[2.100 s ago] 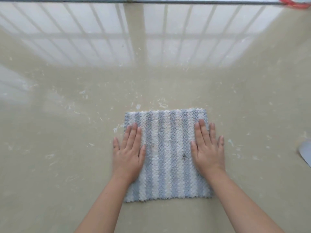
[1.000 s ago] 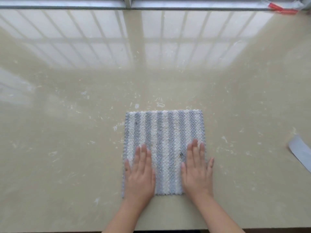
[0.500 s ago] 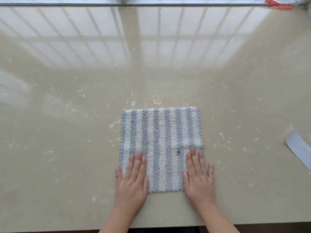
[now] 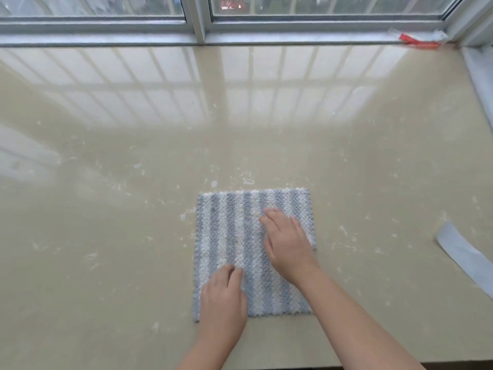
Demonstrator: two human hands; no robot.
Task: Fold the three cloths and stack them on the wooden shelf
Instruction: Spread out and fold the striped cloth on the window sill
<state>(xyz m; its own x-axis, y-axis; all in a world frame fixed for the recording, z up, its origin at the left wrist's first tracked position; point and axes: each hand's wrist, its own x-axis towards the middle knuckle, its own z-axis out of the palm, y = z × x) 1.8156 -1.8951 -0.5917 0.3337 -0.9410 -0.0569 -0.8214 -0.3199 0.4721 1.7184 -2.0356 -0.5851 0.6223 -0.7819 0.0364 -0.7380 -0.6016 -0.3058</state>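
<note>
**Striped cloth lies flat, both hands on it**

The striped cloth [image 4: 229,231] lies flat on the tan ledge [image 4: 106,236], near the front edge & about in the middle. It's almost square, a bit longer from near to far. Its grey & white stripes run that way too, pointing at the window [image 4: 197,22].

R hand [image 4: 286,241] lies loose & flat on the far right part, fingers straight, pointing far-left. L hand [image 4: 222,297] sits on the near left part w/ fingers bent down. It's blurry, so can't tell if it pinches the cloth or just rests there.

L hand hides the near left corner. R arm covers some of the right side. Can't tell how many layers the cloth has.

White flecks [image 4: 246,180] dot the ledge. A grey strip [image 4: 464,256] on the right is cut off by the pic edge. A red scrap [image 4: 417,43] sits far right by the window, too small to make out.
</note>
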